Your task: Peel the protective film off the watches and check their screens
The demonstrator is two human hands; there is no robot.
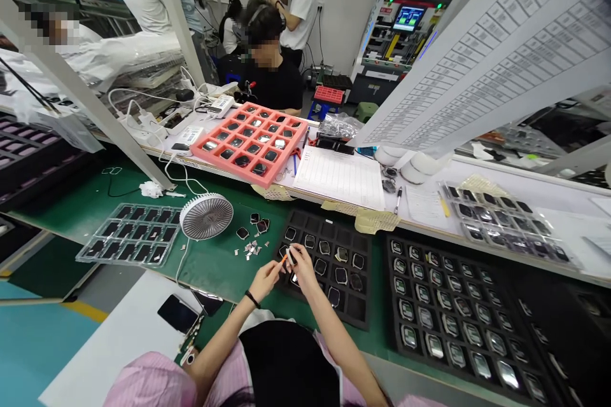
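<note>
red grid tray (203, 147) of square watch bodies, far worktop edge | white desk fan (206, 216) on green mat (210, 276) | clear blister tray (128, 234) | ruled paper form (338, 177) | black phone (177, 313) | seated co-worker (272, 79) | lit test machine (408, 19)

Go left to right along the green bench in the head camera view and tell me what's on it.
Clear plastic tray → white desk fan → small metal pieces → black foam tray → large black tray
</note>
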